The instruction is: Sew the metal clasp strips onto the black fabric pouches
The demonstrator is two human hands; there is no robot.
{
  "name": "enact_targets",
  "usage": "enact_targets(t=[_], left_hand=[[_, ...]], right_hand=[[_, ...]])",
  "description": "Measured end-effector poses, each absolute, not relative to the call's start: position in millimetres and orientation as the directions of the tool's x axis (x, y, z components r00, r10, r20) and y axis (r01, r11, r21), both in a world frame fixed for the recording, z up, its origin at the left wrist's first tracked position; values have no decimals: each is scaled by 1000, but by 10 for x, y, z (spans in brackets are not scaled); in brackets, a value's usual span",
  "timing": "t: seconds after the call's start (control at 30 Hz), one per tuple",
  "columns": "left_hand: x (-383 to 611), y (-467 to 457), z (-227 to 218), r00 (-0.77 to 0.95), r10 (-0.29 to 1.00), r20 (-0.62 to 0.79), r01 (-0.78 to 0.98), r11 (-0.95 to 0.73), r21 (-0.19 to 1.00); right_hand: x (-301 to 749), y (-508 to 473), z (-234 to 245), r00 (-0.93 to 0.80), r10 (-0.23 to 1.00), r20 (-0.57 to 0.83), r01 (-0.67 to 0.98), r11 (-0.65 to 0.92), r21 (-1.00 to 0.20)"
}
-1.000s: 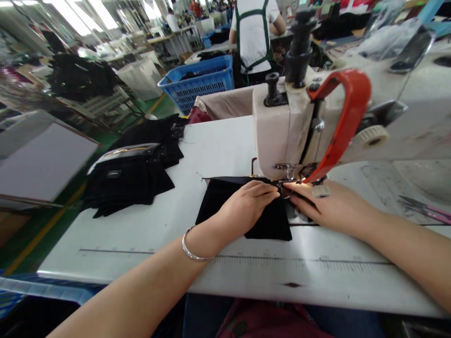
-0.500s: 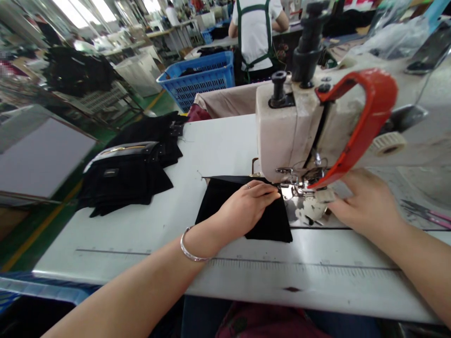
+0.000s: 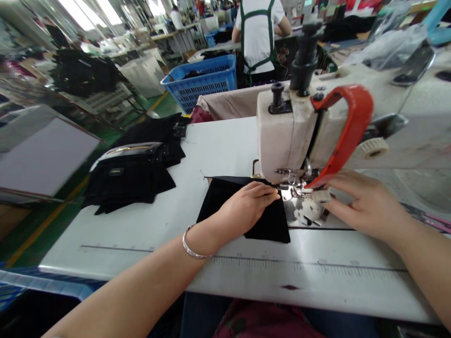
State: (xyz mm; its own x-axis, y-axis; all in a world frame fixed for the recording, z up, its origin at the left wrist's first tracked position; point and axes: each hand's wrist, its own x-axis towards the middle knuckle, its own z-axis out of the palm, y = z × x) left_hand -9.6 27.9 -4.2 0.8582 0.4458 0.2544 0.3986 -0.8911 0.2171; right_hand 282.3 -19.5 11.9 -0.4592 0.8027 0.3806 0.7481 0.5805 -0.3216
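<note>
A folded black fabric piece (image 3: 225,199) lies on the white sewing table (image 3: 141,230), its far right corner beside the presser foot (image 3: 298,190) of the sewing machine (image 3: 282,136). My left hand (image 3: 246,206), with a silver bangle at the wrist, rests flat on the fabric, fingers stretched together and fingertips close to the foot. Right of the foot, my right hand (image 3: 362,204) has its thumb and forefinger around a small pale block (image 3: 321,196) on the machine. The forefinger's tip is partly hidden behind the curved red guard (image 3: 352,122).
A stack of black fabric pieces (image 3: 137,169) lies at the table's left. Scissors with pink handles (image 3: 433,220) are by my right wrist. Behind the table stand a blue crate (image 3: 200,80) and a person in a white shirt (image 3: 256,37). Another blue basket (image 3: 45,284) is at the lower left.
My right hand has shifted slightly left, closer to the pale block. The red guard appears further left over the machine. My left hand and the fabric stay about where they were.
</note>
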Motion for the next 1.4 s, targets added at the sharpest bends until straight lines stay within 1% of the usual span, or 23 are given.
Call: enact_targets(t=[0.1,0.17,0.2,0.23,0.3,0.37,0.4,0.43,0.47,0.53,0.6,0.63,0.7,0.77,0.8,0.83,0.9,1.0,1.07,1.1,1.23,1.3,1.4], left_hand=[[-80,303,-25,861,435,263,392,-898,202],[-78,324,-8,860,434,268,386,-897,215],[-83,326,4,859,438,265,386,-894,227],[-91,318,18,860,442,254,386,-890,243],[-118,262,59,859,457,233,389,-877,283],[-149,155,112,861,452,231,379,-875,302],[-163,91,141,870,434,236,363,-885,291],[-175,27,168,880,408,242,344,-900,268],[-183,-32,192,890,385,246,328,-913,245],[-193,-117,228,893,375,249,317,-917,244],[-193,-155,245,863,431,263,340,-882,327],[-189,-161,246,834,479,275,363,-850,381],[-173,-165,235,769,564,302,404,-794,454],[-147,-170,208,736,589,333,421,-784,455],[-134,-176,191,735,583,345,420,-792,444],[-123,-184,175,739,575,350,416,-799,434],[-109,-202,147,726,586,360,420,-792,442],[-95,-222,127,682,632,368,449,-759,472],[-76,-229,121,704,606,370,440,-781,443],[-63,-231,118,729,576,369,429,-805,409],[-17,-223,104,830,451,330,406,-892,198],[-9,-205,94,859,410,307,393,-912,119],[-8,-158,73,868,402,292,393,-915,91]], right_hand=[[2834,-269,235,-627,745,226,632,657,-412],[2803,-260,201,-675,722,150,617,665,-421],[2770,-237,154,-656,735,168,635,659,-404],[2728,-206,96,-609,763,217,670,642,-373],[2633,-148,-17,-481,802,354,761,583,-286],[2553,-133,-72,-421,786,453,818,545,-185],[2526,-150,-70,-447,765,463,814,563,-143],[2509,-182,-50,-508,739,443,782,611,-122],[2498,-227,-18,-582,704,407,726,675,-129],[2484,-327,47,-702,632,328,594,774,-219],[2462,-408,72,-756,585,293,507,807,-302],[2443,-435,61,-759,579,300,502,812,-298],[2395,-462,9,-747,566,350,527,824,-208],[2344,-478,-48,-738,550,391,562,822,-95],[2322,-490,-65,-736,549,396,576,815,-60],[2304,-506,-71,-733,556,392,588,808,-45],[2276,-547,-54,-723,569,392,597,800,-60],[2246,-602,-15,-721,539,436,560,823,-93],[2228,-616,-15,-718,516,467,532,839,-110],[2219,-617,-24,-715,514,475,525,843,-122],[2206,-616,-82,-695,543,471,535,828,-166],[2211,-623,-97,-692,559,456,542,820,-182],[2216,-622,-90,-700,561,441,538,821,-191]])
